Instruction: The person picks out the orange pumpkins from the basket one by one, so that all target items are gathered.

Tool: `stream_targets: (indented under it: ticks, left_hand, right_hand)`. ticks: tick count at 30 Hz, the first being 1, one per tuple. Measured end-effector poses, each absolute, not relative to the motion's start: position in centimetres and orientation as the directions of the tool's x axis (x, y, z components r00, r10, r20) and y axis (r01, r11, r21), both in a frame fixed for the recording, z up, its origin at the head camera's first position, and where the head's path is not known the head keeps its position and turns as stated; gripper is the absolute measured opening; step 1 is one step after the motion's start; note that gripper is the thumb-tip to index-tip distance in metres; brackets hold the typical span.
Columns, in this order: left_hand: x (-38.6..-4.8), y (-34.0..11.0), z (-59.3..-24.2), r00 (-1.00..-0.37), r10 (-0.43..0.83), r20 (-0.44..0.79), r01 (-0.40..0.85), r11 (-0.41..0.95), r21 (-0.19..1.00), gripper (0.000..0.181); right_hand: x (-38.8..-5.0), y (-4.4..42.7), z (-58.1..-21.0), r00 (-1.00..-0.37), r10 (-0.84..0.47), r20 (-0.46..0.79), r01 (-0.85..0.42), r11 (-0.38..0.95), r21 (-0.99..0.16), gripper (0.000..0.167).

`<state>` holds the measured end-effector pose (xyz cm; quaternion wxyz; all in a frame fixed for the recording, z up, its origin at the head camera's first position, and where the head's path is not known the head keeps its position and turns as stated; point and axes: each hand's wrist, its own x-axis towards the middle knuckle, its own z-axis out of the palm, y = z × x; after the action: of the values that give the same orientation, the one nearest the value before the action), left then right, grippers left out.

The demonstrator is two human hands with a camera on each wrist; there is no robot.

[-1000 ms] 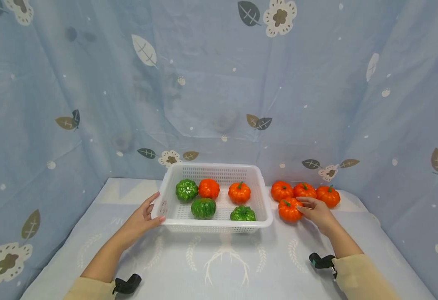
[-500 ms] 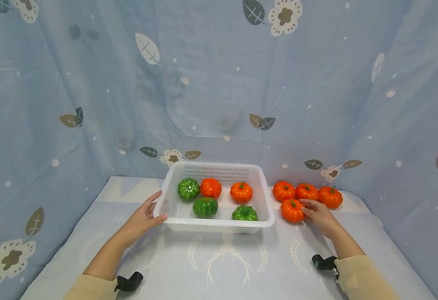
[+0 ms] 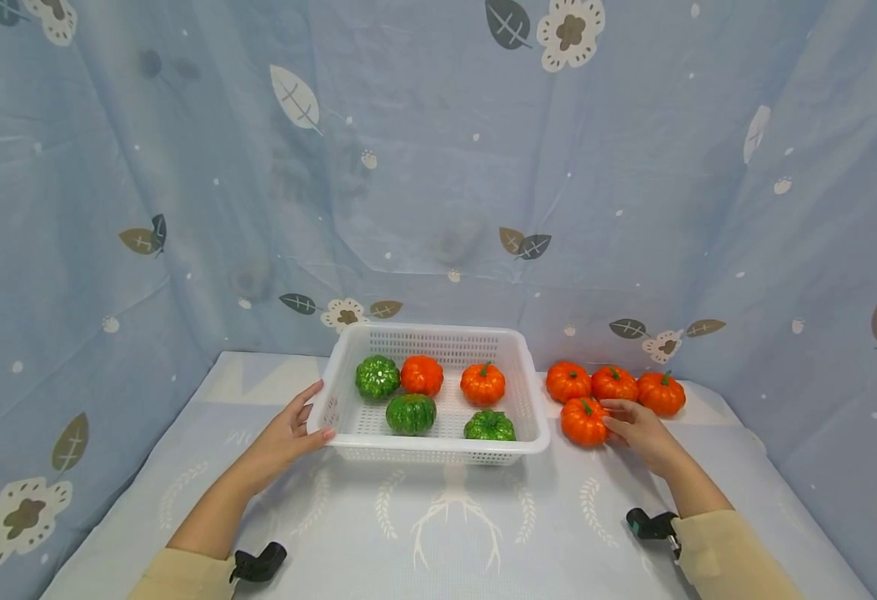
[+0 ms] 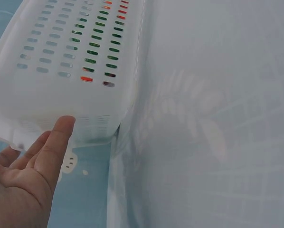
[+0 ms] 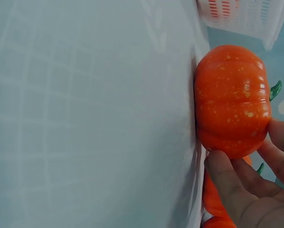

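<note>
Evidently the right hand (image 3: 637, 429) has a light, half-closed hold on the near pumpkin (image 3: 583, 422), its digits bent against the three o'clock side with a fair gap between them; how firmly they press is hard to say, since the palm side is partly hidden. That side hold probably suits the arm's approach from five o'clock and leaves the stem free. The pumpkin sits low against the table (image 3: 558, 517), just beyond the three o'clock end of the basket (image 3: 438, 446). Behind it a row of three orange pumpkins (image 3: 614, 383) runs from eleven round to two o'clock, set side by side, likely to keep them together within the right arm's reach. At the basket's eight-to-nine o'clock end, the left hand (image 3: 284, 437) lies spread, thumb at the near corner and fingers up along the rim, gripping nothing tightly; it seems placed to steady the basket. Inside, loosely scattered, are a glossy green pumpkin (image 3: 378, 377) at ten, a red-orange one (image 3: 422, 376) at twelve, an orange one (image 3: 483, 384) between two and three, a small green one (image 3: 489, 426) at four and a striped green one (image 3: 411, 415) at seven.
</note>
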<state>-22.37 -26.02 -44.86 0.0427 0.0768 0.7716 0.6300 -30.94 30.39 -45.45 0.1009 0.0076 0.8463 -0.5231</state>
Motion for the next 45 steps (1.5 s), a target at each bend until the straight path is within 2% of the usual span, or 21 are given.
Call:
stream_targets:
  ticks: [15, 23, 31, 36, 45]
  left_hand:
    - [-22.5, -26.0, -44.8, -0.983, 0.183, 0.030, 0.067, 0.198, 0.978, 0.097]
    - [-22.7, -26.1, -44.8, -0.982, 0.189, 0.026, 0.065, 0.201, 0.977, 0.098]
    - [-22.6, -26.1, -44.9, -0.981, 0.191, 0.026, 0.065, 0.203, 0.977, 0.097]
    - [-22.4, -26.2, -44.8, -0.983, 0.180, 0.029, 0.069, 0.222, 0.972, 0.096]
    - [-22.4, -26.2, -44.9, -0.984, 0.177, 0.028, 0.067, 0.219, 0.973, 0.098]
  right_hand:
    - [-30.8, 30.4, -45.5, -0.981, -0.065, -0.182, 0.133, 0.455, -0.880, 0.048]
    - [-30.4, 30.7, -44.5, -0.988, -0.101, -0.121, 0.054, 0.504, -0.862, 0.048]
    - [-29.4, 29.6, -40.3, -0.986, -0.141, -0.085, -0.025, 0.640, -0.768, 0.056]
    - [-29.2, 27.6, -37.3, -0.973, -0.225, -0.045, -0.121, 0.670, -0.732, 0.054]
    - [-29.3, 24.0, -33.1, -0.924, -0.378, -0.061, -0.247, 0.709, -0.661, 0.046]
